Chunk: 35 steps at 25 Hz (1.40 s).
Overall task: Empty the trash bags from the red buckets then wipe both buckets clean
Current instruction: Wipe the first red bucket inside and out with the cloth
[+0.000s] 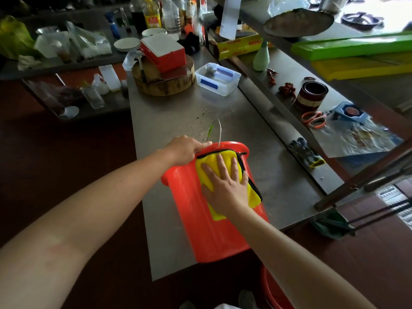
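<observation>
A red bucket point(200, 217) lies on its side on the steel table point(169, 121), its rim pointing away from me and its wire handle point(217, 130) sticking up. My left hand point(185, 150) grips the rim at the far left side. My right hand point(225, 184) lies flat with spread fingers on a yellow cloth point(207, 168) with black edging, pressing it against the bucket's outer wall near the rim. A second red bucket point(274, 291) shows only partly at the bottom edge, below the table.
Further along the table stand a round wooden chopping block point(165, 83) with a red-and-white box on it and a clear plastic tub point(217, 79). On the right ledge lie gloves point(305, 152), orange scissors point(313, 119) and a tin. Bottles crowd the back.
</observation>
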### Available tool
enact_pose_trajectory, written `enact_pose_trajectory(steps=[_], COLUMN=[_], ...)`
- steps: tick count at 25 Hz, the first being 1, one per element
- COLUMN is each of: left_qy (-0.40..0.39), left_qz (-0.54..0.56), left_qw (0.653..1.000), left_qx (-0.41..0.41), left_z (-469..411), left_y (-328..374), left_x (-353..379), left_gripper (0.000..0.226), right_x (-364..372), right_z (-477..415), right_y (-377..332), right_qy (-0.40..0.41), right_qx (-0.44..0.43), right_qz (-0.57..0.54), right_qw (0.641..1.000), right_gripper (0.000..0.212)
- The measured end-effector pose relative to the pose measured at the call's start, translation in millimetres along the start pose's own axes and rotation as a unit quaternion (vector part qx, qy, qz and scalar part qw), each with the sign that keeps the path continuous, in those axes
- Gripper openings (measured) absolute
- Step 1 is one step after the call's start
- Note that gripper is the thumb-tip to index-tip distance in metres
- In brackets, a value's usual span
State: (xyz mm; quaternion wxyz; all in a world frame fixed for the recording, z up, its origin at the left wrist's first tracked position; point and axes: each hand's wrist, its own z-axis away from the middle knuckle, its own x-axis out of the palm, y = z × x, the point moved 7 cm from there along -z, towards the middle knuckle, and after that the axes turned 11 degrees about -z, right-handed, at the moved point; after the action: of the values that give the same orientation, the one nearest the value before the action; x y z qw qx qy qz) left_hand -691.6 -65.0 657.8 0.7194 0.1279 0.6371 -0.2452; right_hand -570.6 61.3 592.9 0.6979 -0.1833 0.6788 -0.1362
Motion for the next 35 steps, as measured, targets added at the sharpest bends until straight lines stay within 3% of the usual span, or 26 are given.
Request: enact_pose_trajectory(steps=[4, 10, 15, 19, 20, 24, 30, 35], left_qy=[-0.002, 0.008, -0.020, 0.146, 0.152, -0.003, 0.005, -0.053], left_qz=[0.019, 0.064, 0.040, 0.036, 0.020, -0.091, -0.023, 0.013], left_qw=[1.000, 0.997, 0.998, 0.988, 0.988, 0.996, 0.999, 0.998], left_qx=[-0.011, -0.029, -0.038, -0.027, -0.007, 0.013, -0.030, -0.028], left_z=[2, 8, 15, 8, 1, -23, 1, 14], left_y=[-6, -11, -11, 23, 36, 61, 30, 9], left_x=[2, 8, 8, -30, -34, -9, -2, 12], left_gripper=[0.053, 0.051, 0.047, 0.038, 0.038, 0.048, 0.068, 0.074], right_x=[-2, 5, 10, 11, 14, 23, 25, 21], right_z=[-23, 36, 74, 81, 83, 93, 98, 50], right_y=[-3, 21, 32, 22, 16, 3, 3, -18], right_qy=[-0.012, 0.039, 0.049, 0.051, 0.049, 0.040, 0.027, -0.009], right_qx=[-0.002, -0.026, -0.038, -0.042, -0.049, -0.072, -0.086, -0.060], right_qz=[0.012, 0.020, 0.028, 0.024, 0.025, 0.028, 0.025, -0.013], right_qw=[1.000, 0.999, 0.998, 0.998, 0.997, 0.996, 0.996, 0.998], right_gripper=[0.067, 0.063, 0.058, 0.059, 0.060, 0.068, 0.066, 0.066])
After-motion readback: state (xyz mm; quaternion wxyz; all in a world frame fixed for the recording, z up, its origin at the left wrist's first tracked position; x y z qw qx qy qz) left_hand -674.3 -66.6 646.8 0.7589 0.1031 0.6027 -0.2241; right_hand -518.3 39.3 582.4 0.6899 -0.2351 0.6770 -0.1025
